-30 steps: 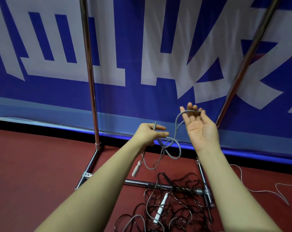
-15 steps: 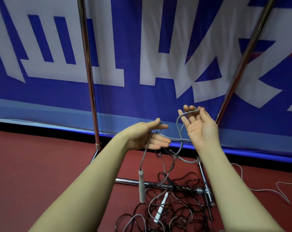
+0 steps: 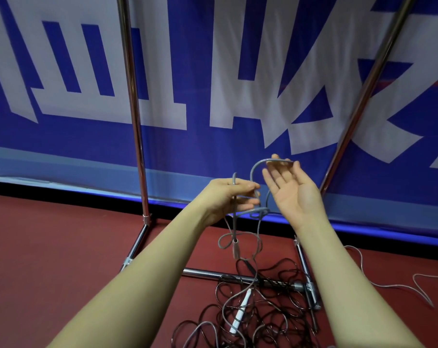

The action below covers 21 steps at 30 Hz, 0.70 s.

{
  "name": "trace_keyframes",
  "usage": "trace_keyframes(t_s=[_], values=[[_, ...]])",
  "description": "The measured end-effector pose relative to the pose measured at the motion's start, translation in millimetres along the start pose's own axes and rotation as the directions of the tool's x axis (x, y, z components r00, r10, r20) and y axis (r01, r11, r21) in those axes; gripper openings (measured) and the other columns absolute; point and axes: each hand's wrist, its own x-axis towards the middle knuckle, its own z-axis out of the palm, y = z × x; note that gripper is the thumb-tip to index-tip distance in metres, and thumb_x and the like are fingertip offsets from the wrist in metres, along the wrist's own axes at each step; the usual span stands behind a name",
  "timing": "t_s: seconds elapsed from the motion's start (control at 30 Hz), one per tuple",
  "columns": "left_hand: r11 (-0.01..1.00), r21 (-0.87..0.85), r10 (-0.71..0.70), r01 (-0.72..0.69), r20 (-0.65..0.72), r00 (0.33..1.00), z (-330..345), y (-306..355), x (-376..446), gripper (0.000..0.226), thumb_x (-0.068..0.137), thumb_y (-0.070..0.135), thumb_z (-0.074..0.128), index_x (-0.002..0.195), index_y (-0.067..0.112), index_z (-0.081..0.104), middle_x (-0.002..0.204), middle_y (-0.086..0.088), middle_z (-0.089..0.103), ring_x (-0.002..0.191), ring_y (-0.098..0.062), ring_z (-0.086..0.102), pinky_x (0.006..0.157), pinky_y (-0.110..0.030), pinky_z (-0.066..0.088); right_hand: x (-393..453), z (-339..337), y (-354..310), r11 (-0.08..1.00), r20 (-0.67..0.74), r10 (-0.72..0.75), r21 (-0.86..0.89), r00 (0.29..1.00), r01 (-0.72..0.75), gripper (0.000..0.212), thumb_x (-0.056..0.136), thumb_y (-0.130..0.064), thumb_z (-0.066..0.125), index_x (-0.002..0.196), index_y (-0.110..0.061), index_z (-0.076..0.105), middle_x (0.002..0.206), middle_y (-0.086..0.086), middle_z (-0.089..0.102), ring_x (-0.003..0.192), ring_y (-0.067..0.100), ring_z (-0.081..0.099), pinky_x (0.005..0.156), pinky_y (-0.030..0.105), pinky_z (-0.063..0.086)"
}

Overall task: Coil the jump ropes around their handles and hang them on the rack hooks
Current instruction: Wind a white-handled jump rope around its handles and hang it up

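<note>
A grey jump rope [image 3: 257,169] arches between my two hands in front of the chrome rack. My left hand [image 3: 231,195] pinches the rope between thumb and fingers. My right hand [image 3: 294,194] is held palm up with straight fingers, and a loop of the rope lies over its fingertips. Below the hands the rope twists into a small tangle [image 3: 260,211]. One grey handle [image 3: 236,250] dangles under my left hand. The rope's lower part runs down into the pile on the floor.
Two chrome rack poles [image 3: 132,109] [image 3: 363,91] rise before a blue and white banner, joined by a base bar [image 3: 208,273]. A heap of black ropes [image 3: 275,315] with a white handle [image 3: 240,313] lies on the red floor. A pale rope [image 3: 388,285] trails right.
My left hand has turned and closed its fingers on the rope. The dangling grey handle has risen closer to the hands. My right hand stays raised with the loop.
</note>
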Motion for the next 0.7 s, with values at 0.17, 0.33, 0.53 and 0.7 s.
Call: trace_keyframes(t_s=[0.17, 0.33, 0.53, 0.7], values=[[0.965, -0.254, 0.041, -0.062, -0.085, 0.996, -2.6, 10.4, 0.3, 0.01, 0.092, 0.001, 0.056, 0.089, -0.002, 0.066, 0.075, -0.013, 0.071, 0.068, -0.019, 0.072, 0.064, -0.022, 0.058, 1.8, -14.8, 13.7, 0.802, -0.072, 0.152, -0.573, 0.986, -0.165, 0.018, 0.096, -0.025, 0.054, 0.094, -0.009, 0.063, 0.089, 0.006, 0.07, 0.085, 0.019, 0.066, 0.079, 0.032, 0.051], [0.952, -0.285, 0.071, -0.116, -0.163, 0.984, -8.0, 16.5, 1.0, 0.01, 0.093, 0.004, 0.057, 0.089, -0.001, 0.065, 0.075, -0.01, 0.072, 0.07, -0.017, 0.072, 0.064, -0.019, 0.058, -3.5, -13.5, 15.3, 0.785, -0.02, 0.254, -0.58, 0.967, -0.217, 0.01, 0.092, -0.006, 0.056, 0.093, -0.009, 0.066, 0.083, 0.004, 0.069, 0.073, 0.017, 0.065, 0.067, 0.025, 0.053], [0.95, -0.295, 0.049, -0.103, -0.185, 0.982, -13.8, 22.9, -1.5, 0.014, 0.096, 0.011, 0.054, 0.088, 0.005, 0.064, 0.073, -0.005, 0.073, 0.068, -0.013, 0.072, 0.06, -0.02, 0.057, 2.7, -18.0, 18.1, 0.855, -0.107, 0.109, -0.498, 0.988, -0.148, 0.023, 0.088, 0.02, 0.045, 0.102, 0.01, 0.059, 0.091, 0.017, 0.067, 0.075, 0.021, 0.067, 0.065, 0.018, 0.056], [0.914, -0.395, 0.045, -0.089, -0.121, 0.992, -14.5, 35.1, -6.0, 0.016, 0.098, 0.013, 0.052, 0.09, 0.007, 0.064, 0.076, -0.006, 0.073, 0.069, -0.015, 0.073, 0.063, -0.024, 0.059, 4.9, -30.5, 24.9, 0.646, -0.151, -0.035, -0.758, 0.988, -0.093, 0.025, 0.094, 0.011, 0.044, 0.097, -0.003, 0.065, 0.101, 0.013, 0.066, 0.09, 0.021, 0.063, 0.07, 0.02, 0.048]])
